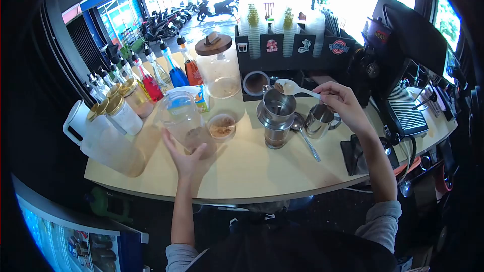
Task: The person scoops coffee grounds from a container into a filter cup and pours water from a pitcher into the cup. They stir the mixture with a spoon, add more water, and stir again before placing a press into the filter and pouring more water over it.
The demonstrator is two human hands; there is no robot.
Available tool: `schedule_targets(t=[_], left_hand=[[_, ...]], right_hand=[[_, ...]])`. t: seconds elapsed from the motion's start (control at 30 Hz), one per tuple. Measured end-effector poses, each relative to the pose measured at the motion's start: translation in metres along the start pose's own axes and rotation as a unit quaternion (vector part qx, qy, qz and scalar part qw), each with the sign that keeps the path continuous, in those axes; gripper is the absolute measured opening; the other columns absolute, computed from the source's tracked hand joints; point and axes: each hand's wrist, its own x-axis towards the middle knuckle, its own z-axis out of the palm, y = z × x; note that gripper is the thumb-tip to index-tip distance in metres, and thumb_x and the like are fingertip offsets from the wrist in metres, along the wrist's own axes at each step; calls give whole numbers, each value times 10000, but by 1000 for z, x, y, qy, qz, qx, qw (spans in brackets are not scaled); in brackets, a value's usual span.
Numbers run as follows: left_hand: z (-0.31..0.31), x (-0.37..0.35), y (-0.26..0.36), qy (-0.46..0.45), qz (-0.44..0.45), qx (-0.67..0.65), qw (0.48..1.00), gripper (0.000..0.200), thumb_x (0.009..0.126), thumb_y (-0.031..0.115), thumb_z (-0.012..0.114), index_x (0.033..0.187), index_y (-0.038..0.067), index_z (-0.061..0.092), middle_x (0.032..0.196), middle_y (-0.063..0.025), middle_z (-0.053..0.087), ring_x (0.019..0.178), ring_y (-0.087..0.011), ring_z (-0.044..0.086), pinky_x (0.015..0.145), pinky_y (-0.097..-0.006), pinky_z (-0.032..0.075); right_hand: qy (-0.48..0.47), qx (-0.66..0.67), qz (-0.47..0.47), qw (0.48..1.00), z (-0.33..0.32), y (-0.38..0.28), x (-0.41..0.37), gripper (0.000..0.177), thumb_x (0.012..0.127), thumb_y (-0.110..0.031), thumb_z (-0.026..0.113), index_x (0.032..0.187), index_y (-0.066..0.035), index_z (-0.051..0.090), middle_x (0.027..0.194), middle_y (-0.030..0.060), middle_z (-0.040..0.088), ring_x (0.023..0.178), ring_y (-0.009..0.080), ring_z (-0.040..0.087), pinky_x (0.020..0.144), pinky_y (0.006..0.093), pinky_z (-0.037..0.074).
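Note:
My right hand (339,102) grips the handle of a white plastic spoon (297,88), whose bowl holds some brown powder. The spoon's bowl is above the rim of a metal drip filter (278,108), which stands on a glass (276,138). My left hand (185,158) is wrapped round the lower part of a clear plastic container (182,121) with brown contents near its bottom. Between the hands sits a small round dish (222,127) with brown bits. A metal spoon (308,143) and a steel cup (320,121) are right of the filter.
Syrup bottles (148,83), jars (123,115) and a frosted pitcher (108,146) line the left. A wooden-lidded jar (220,70) and a black cup rack (317,45) stand behind. An espresso machine (408,108) is at the right, beside a black pouch (352,156).

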Motion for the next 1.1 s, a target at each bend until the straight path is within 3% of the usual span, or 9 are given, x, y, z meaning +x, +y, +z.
schedule_targets(t=[0.07,0.2,0.33,0.4,0.57,0.7,0.87,0.93,1.1], left_hand=[[-3,-5,18,145,78,88,982,849,670,199,816,1330,15,313,1327,-167,366,1263,-285,367,1060,-450,306],[10,-14,38,217,162,157,950,717,727,184,751,1312,22,367,1277,-160,405,1169,-269,422,982,-436,358],[67,0,80,-10,269,108,957,520,755,173,725,1198,13,504,1097,-139,530,973,-239,512,852,-362,429],[96,10,101,-94,210,64,971,562,729,181,762,1195,3,503,1076,-131,554,972,-254,547,857,-353,447],[143,24,119,-176,62,6,982,765,604,302,871,1216,16,512,1194,-136,571,1138,-245,549,950,-383,430],[155,24,121,-197,45,30,979,828,551,330,894,1214,11,515,1175,-140,587,1105,-252,570,962,-383,437],[156,19,122,-198,26,16,980,740,564,312,884,1155,7,560,1090,-140,634,1052,-245,602,958,-377,447],[157,20,117,-202,19,5,979,735,564,312,884,1150,6,563,1085,-138,637,1049,-241,602,955,-372,448],[158,17,107,-209,18,-5,978,733,563,310,884,1147,3,564,1061,-123,645,1022,-224,606,938,-358,450]], right_hand=[[0,22,-14,1000,-4,5,-2,197,896,-35,547,1064,17,635,819,-11,591,759,8,507,674,179,402],[-8,14,-42,999,-15,14,-1,199,897,-26,546,1069,26,631,816,-19,572,738,5,494,653,178,396],[-5,-9,-64,998,-17,19,0,206,897,-26,544,1076,24,631,812,-22,560,714,4,487,621,173,384],[-2,-7,-73,997,-16,23,2,209,894,-30,547,1080,20,629,807,-16,562,708,14,492,625,181,394],[-6,-29,-72,997,-9,21,0,204,891,-29,542,1068,38,616,788,3,553,723,41,506,666,211,425],[4,-31,-84,996,-9,19,-4,190,889,-20,537,1054,36,615,775,5,540,740,42,500,675,214,424],[6,-50,-95,994,-11,19,-10,183,892,-5,527,1050,26,615,776,25,548,752,67,506,704,236,437],[16,-127,-118,985,-9,18,-12,184,886,2,535,1052,17,613,802,67,585,769,116,549,739,274,457],[20,-146,-123,981,-7,20,-12,184,869,13,551,1042,11,612,845,115,616,804,183,597,763,310,471]])
